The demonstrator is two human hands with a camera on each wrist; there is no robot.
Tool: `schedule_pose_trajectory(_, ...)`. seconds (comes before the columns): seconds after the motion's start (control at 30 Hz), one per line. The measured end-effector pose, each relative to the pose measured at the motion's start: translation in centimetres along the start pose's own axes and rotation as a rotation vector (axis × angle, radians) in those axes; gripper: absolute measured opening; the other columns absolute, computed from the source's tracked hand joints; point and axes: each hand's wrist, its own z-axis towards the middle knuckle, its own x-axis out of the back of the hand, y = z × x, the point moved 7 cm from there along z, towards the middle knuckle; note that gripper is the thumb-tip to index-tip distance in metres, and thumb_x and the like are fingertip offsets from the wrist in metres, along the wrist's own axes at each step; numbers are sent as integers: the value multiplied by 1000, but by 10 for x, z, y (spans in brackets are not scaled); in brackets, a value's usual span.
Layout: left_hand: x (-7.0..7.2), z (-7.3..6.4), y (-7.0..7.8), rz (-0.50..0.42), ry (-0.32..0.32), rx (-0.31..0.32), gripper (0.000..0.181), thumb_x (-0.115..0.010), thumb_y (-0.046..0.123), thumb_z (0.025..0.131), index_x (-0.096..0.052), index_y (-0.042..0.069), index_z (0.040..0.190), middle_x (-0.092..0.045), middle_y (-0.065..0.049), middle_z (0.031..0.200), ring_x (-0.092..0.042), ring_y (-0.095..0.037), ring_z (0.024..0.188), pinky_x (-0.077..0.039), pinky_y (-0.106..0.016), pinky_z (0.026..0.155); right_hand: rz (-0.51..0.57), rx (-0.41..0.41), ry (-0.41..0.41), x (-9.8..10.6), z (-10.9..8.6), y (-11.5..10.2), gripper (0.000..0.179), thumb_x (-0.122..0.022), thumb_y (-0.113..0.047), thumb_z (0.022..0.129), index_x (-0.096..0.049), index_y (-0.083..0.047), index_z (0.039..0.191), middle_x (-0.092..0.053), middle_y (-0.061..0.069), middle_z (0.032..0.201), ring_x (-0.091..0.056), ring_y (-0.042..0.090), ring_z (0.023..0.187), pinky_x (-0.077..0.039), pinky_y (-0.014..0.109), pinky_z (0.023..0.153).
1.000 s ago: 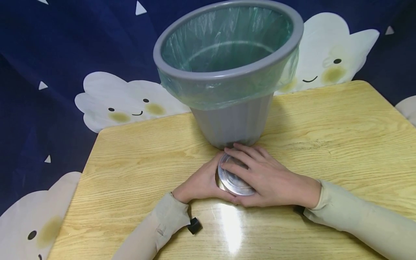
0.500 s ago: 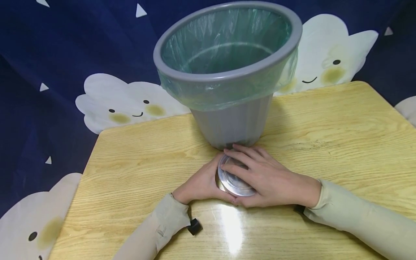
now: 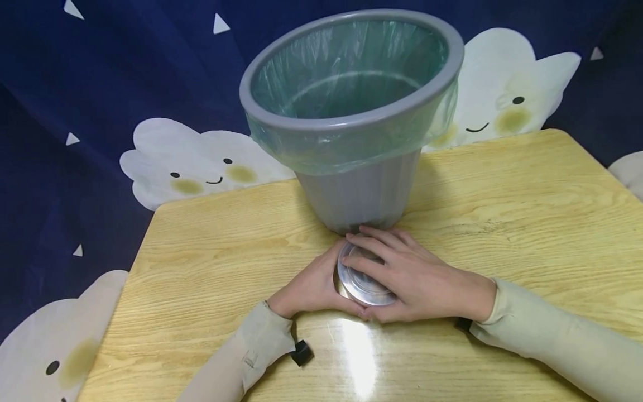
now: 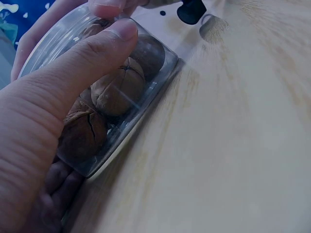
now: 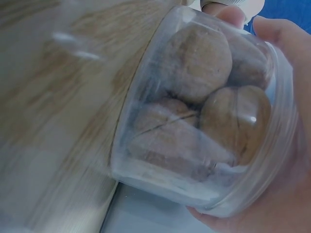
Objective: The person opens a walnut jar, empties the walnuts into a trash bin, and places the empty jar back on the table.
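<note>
Between the two hands on the table stands a small clear plastic jar (image 5: 163, 187) with several walnuts (image 5: 197, 63) inside, some with cracked shells. Its round, shiny lid (image 3: 359, 287) partly shows in the head view. The left hand (image 3: 316, 285) grips the side of the jar; in the left wrist view its thumb lies along the wall in front of the walnuts. From the right, the right hand (image 3: 414, 276) grips the lid, fingers spread over the top and thumb at the near rim. The thumbs meet at the jar's near side.
Just behind the jar stands a grey bin (image 3: 356, 195) with a green plastic liner (image 3: 326, 146) folded over its rim. The wooden table (image 3: 527, 223) ends at a dark blue curtain (image 3: 75, 184) printed with clouds. A small black block (image 3: 302, 353) hangs at the left cuff.
The head view has tilted slightly, so the whole scene sits a little lower. Both hands keep the same hold on the jar and lid.
</note>
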Motion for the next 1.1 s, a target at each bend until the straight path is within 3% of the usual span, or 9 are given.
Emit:
schedule_pose_trajectory(0.27,6,-3,21,-32,-11,47,123,-95,33,57,-16,38,151,-32,17,153,-37,-5,141,-32,-33,122,13,12,0,1,0,1,76,-62,-66,81,-44,-29,145,-39,4,156,-34,31,145,-38,58,108)
schedule_pose_trajectory(0.43,9,-4,30,-37,-21,39,121,-94,31,60,-17,32,152,-32,14,154,-38,-6,141,-33,-34,122,21,18,-5,2,0,2,76,-63,-66,81,-45,-29,145,-40,5,155,-34,30,145,-37,58,108)
schedule_pose_trajectory(0.67,3,-2,14,-41,-9,29,124,-94,39,57,-14,41,151,-30,22,152,-37,0,139,-35,-31,120,16,21,-13,0,0,2,75,-63,-65,80,-45,-30,144,-40,4,155,-33,29,146,-37,56,109)
schedule_pose_trajectory(0.8,-1,0,4,-53,-14,-6,125,-91,50,56,-12,39,152,-30,20,153,-39,-3,139,-38,-31,118,7,29,-13,0,0,1,75,-64,-64,80,-46,-29,144,-41,4,155,-34,30,145,-37,55,109)
schedule_pose_trajectory(1.1,-1,1,1,-46,-13,-18,126,-90,54,55,-12,37,153,-30,20,153,-39,-3,140,-37,-31,119,12,55,14,1,0,1,75,-67,-63,79,-48,-28,142,-43,5,152,-37,32,143,-39,55,107)
